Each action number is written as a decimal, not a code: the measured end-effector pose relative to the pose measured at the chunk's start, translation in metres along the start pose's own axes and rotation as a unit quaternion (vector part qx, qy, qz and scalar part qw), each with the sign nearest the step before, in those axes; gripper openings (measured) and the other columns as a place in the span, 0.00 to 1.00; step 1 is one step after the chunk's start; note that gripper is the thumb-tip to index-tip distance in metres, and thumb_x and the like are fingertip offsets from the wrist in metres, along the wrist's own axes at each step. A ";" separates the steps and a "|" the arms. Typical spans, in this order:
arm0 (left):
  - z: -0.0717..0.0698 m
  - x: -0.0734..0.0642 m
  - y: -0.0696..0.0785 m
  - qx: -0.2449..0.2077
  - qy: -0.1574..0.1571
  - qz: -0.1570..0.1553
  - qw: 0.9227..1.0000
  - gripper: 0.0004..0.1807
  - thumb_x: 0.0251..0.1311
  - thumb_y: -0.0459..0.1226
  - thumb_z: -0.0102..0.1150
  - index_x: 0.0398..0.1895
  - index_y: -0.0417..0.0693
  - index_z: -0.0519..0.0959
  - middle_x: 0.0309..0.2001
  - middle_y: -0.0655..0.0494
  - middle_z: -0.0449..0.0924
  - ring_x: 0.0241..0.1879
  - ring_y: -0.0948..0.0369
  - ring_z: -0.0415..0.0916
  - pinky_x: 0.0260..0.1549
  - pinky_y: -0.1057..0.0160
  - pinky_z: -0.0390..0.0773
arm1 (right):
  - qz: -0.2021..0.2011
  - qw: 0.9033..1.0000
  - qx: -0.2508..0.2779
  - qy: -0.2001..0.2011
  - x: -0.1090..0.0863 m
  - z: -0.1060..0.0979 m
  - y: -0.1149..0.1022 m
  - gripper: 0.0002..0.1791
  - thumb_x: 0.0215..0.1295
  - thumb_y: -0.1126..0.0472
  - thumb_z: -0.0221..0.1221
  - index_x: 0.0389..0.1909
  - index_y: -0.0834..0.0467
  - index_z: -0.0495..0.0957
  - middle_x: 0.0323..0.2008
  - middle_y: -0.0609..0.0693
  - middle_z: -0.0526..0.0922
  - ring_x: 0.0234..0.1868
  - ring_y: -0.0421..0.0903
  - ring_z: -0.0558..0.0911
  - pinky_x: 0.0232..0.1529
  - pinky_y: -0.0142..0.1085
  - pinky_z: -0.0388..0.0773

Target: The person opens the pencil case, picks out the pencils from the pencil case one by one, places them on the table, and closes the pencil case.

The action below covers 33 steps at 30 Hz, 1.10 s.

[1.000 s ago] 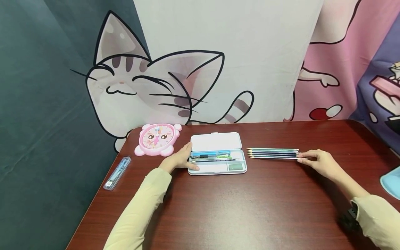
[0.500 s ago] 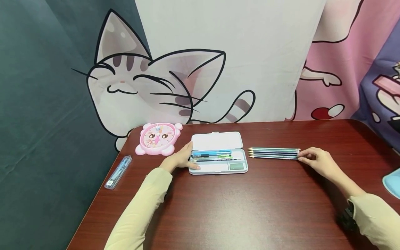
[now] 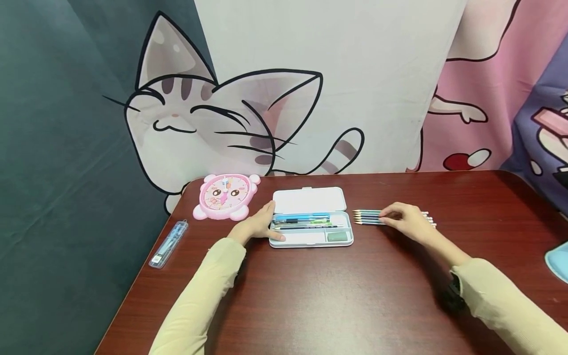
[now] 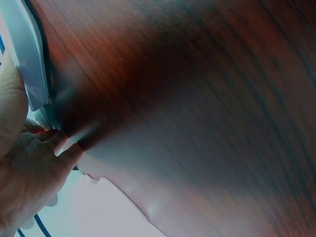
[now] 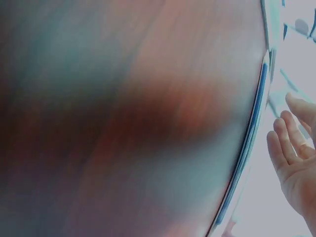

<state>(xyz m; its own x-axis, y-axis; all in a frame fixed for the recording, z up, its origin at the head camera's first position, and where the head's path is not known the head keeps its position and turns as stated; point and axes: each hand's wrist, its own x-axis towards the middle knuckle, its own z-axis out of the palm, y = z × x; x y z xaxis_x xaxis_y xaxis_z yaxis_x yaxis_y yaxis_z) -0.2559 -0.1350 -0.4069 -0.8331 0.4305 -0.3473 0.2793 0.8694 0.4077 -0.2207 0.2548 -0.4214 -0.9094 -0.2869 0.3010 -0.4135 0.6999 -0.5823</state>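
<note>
In the head view, a white pencil case (image 3: 306, 240) lies with its lid raised back, mid-table. It holds blue and green pens and pencils (image 3: 306, 218) and a green eraser (image 3: 337, 236). My left hand (image 3: 256, 224) grips the left end of the case, thumb on the near rim, fingers at the far side; the left wrist view shows the thumb against the case edge (image 4: 30, 54). Right of the case lies a row of several pencils (image 3: 366, 217), tips to the left. Over their middle is my right hand (image 3: 406, 222), fingers bent loosely; the right wrist view shows space beside the blue pencil (image 5: 247, 148).
A pink animal-shaped clock (image 3: 226, 196) lies at the back left. Near the left table edge is a slim clear case (image 3: 169, 244). A light-blue object (image 3: 558, 261) shows at the right edge. Printed curtains hang behind the brown table (image 3: 337, 296).
My right hand has moved left from the blunt ends of the pencils to above their middle, uncovering those ends. My left hand has stayed at the case.
</note>
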 end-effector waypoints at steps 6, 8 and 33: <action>0.000 0.000 0.001 0.001 0.002 -0.003 1.000 0.61 0.47 0.51 0.66 0.70 0.32 0.35 0.72 0.38 0.36 0.72 0.47 0.37 0.68 0.48 0.48 | -0.011 0.998 0.040 -0.057 0.021 0.031 -0.031 0.06 0.54 0.63 0.63 0.33 0.59 0.82 0.33 0.52 0.85 0.34 0.40 0.80 0.37 0.34 0.77; 0.000 0.000 0.002 -0.001 0.001 -0.004 1.000 0.61 0.47 0.51 0.66 0.70 0.32 0.35 0.72 0.38 0.36 0.72 0.48 0.37 0.68 0.49 0.48 | -0.024 0.997 0.032 -0.073 0.025 0.039 -0.039 0.06 0.55 0.62 0.63 0.34 0.57 0.83 0.34 0.51 0.84 0.37 0.45 0.80 0.39 0.37 0.77; 0.001 0.000 0.001 -0.005 -0.001 -0.010 1.000 0.61 0.46 0.52 0.66 0.70 0.34 0.35 0.72 0.40 0.36 0.72 0.49 0.37 0.68 0.49 0.48 | 0.006 0.998 -0.010 -0.060 0.018 0.009 -0.026 0.09 0.58 0.60 0.60 0.38 0.58 0.83 0.35 0.52 0.85 0.36 0.43 0.77 0.35 0.30 0.74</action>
<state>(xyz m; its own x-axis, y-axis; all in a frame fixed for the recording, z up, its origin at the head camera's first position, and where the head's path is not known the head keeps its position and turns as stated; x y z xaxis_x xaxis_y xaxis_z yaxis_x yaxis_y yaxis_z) -0.2551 -0.1342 -0.4077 -0.8373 0.4140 -0.3572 0.2585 0.8754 0.4086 -0.2271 0.2253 -0.4076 -0.9133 -0.3546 0.2006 -0.4032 0.7166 -0.5692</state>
